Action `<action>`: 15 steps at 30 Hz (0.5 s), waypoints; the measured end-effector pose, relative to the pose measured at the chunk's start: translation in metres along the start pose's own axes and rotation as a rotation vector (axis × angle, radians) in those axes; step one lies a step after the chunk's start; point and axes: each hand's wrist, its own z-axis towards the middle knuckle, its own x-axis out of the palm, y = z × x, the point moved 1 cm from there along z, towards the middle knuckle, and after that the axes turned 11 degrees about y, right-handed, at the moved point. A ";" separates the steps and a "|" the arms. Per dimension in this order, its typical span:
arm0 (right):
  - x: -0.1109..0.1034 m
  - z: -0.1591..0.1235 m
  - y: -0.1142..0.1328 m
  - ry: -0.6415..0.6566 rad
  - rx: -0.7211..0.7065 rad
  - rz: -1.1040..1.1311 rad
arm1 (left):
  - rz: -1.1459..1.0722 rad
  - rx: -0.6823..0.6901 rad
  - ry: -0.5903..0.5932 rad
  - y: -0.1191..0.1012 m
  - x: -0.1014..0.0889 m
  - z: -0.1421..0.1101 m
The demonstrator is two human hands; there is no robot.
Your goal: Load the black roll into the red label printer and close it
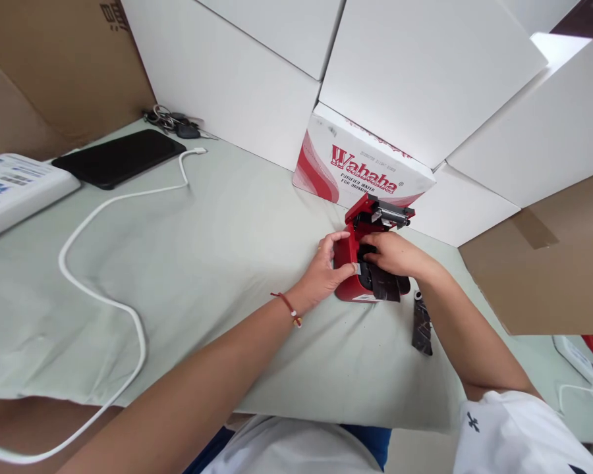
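Observation:
A small red device with a raised lid, which looks like a label printer (346,284), stands on the cloth-covered table. My left hand (326,268) grips its left side, thumb at the front edge and fingers along the wall. Inside the opening are the curled fingers of my right hand (390,253); whatever they hold is hidden. A dark strip (385,284) hangs over the front of the compartment, below my right hand. Under the raised lid (363,209) a black and silver roller bar shows. Beside my right forearm lies a loose dark strip (422,329) with a small roll end.
A white and red carton (360,164) stands right behind the printer, against white panels. To the left are a black phone (121,157), keys (172,122), a white box (22,191) and a long white cable (79,280). Cardboard (548,276) walls the right side.

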 end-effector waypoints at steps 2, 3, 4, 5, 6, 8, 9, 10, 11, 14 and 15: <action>0.003 -0.012 0.001 -0.099 -0.078 0.071 | 0.015 -0.004 0.004 0.001 0.000 0.000; 0.004 -0.020 0.002 -0.199 -0.124 0.139 | 0.018 -0.007 0.007 0.001 -0.001 0.000; 0.005 -0.028 0.002 -0.333 -0.162 0.215 | 0.023 -0.010 0.008 0.002 -0.001 -0.001; 0.006 -0.036 0.002 -0.499 -0.184 0.280 | 0.026 -0.012 0.008 0.002 -0.001 -0.001; 0.007 -0.042 -0.001 -0.676 -0.183 0.312 | 0.027 -0.014 0.010 0.002 -0.001 -0.001; 0.011 -0.046 -0.010 -0.961 -0.138 0.249 | 0.012 -0.014 0.016 0.000 -0.001 -0.002; 0.013 -0.043 -0.018 -1.039 -0.111 0.190 | 0.001 -0.012 0.018 -0.001 -0.001 -0.002; 0.016 -0.039 -0.026 -1.063 -0.088 0.142 | -0.007 -0.008 0.019 -0.002 0.000 -0.003; 0.018 -0.034 -0.035 -1.044 -0.073 0.120 | -0.013 -0.003 0.017 -0.003 0.000 -0.003; 0.026 -0.025 -0.053 -0.923 -0.084 0.187 | 0.005 0.012 0.001 -0.004 0.000 -0.004; 0.028 -0.027 -0.055 -0.909 -0.103 0.228 | 0.016 0.015 -0.004 -0.004 0.000 -0.004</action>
